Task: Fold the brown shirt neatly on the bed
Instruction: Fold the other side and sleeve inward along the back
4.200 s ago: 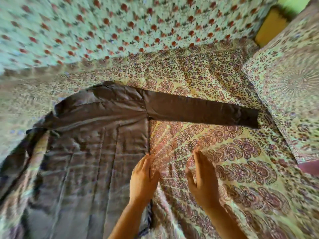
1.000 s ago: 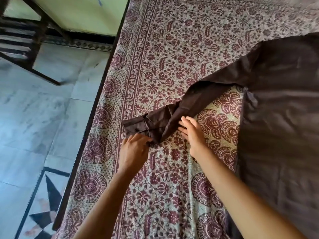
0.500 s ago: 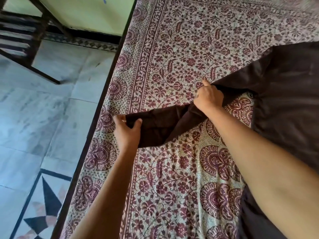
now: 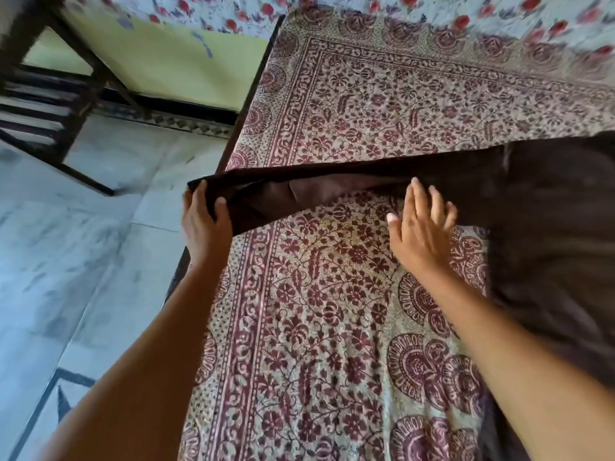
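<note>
The brown shirt (image 4: 552, 234) lies on the right of the bed (image 4: 332, 311), its sleeve (image 4: 332, 176) stretched out to the bed's left edge. The left hand (image 4: 206, 227) pinches the cuff end (image 4: 229, 185) in its grip; the right hand (image 4: 421, 227) is released, fingers flat by the sleeve's root. The sleeve fold seems in hand: next, carry the cuff right across the body, creasing under the flat hand.
</note>
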Demonstrator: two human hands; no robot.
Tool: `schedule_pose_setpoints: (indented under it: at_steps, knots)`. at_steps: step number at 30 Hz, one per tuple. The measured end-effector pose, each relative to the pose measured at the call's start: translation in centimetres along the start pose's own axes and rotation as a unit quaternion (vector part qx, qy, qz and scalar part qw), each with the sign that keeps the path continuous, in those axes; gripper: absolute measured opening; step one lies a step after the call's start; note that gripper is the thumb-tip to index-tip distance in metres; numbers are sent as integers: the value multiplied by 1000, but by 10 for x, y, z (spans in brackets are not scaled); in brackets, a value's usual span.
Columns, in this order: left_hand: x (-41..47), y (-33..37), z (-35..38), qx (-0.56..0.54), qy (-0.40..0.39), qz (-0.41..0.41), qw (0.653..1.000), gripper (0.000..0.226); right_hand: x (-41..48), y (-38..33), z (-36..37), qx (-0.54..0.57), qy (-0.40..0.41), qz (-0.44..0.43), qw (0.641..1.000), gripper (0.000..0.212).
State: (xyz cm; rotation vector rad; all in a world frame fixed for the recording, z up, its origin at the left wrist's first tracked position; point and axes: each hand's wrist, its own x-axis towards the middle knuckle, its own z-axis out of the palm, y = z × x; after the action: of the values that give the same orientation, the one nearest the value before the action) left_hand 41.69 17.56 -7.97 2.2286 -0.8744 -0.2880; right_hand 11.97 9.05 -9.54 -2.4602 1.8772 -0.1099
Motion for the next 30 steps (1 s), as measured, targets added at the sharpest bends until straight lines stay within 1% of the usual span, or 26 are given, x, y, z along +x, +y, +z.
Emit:
schedule_pose_setpoints:
  at_steps: [2, 4, 6, 9, 10, 12, 13, 16, 20, 21, 23, 25, 27, 28, 30]
  knots:
    - [17, -7, 7, 90, -94, 10, 991, 62, -5, 6, 12, -7, -49, -43, 998, 73]
    - [34, -15, 10, 116, -127, 7, 985, 66, -8, 12, 22, 11, -56, -84, 995, 72]
    - [45, -18, 11, 97, -122, -5, 988, 57, -5, 17, 27, 52, -22, -98, 994, 63]
    - [52, -20, 13, 82, -76, -17, 994, 35, 7, 20, 25, 134, 51, -65, 987, 45]
    - [54, -20, 15, 75, -61, -18, 995, 31, 12, 20, 22, 160, 63, -50, 984, 40]
    - [58, -20, 19, 65, -35, -22, 997, 31, 23, 15, 22, 195, 63, -23, 979, 38]
    - [60, -19, 21, 66, -24, -26, 997, 33, 29, 12, 22, 202, 47, -17, 978, 41]
    - [68, -9, 27, 98, -4, -37, 994, 37, 47, 0, 28, 193, -48, -34, 979, 54]
    - [80, -2, 36, 150, 7, -46, 988, 40, 62, -9, 41, 100, -134, -50, 985, 55]
    - [83, -2, 39, 169, 0, -53, 984, 40, 63, -10, 44, 80, -152, -53, 984, 58]
    - [83, 0, 45, 211, -6, -93, 973, 38, 59, -11, 48, 59, -170, -80, 980, 61]
    - [75, 8, 50, 223, 26, -118, 967, 37, 53, -7, 49, 50, -177, -141, 973, 69]
    - [59, 22, 61, 206, 59, -73, 974, 37, 49, 3, 46, 98, -175, -190, 961, 74]
    - [50, 31, 70, 193, 54, -33, 979, 34, 47, 8, 41, 148, -166, -192, 956, 69]
    - [32, 50, 92, 177, 11, 63, 982, 26, 48, 18, 32, 225, -118, -179, 950, 55]
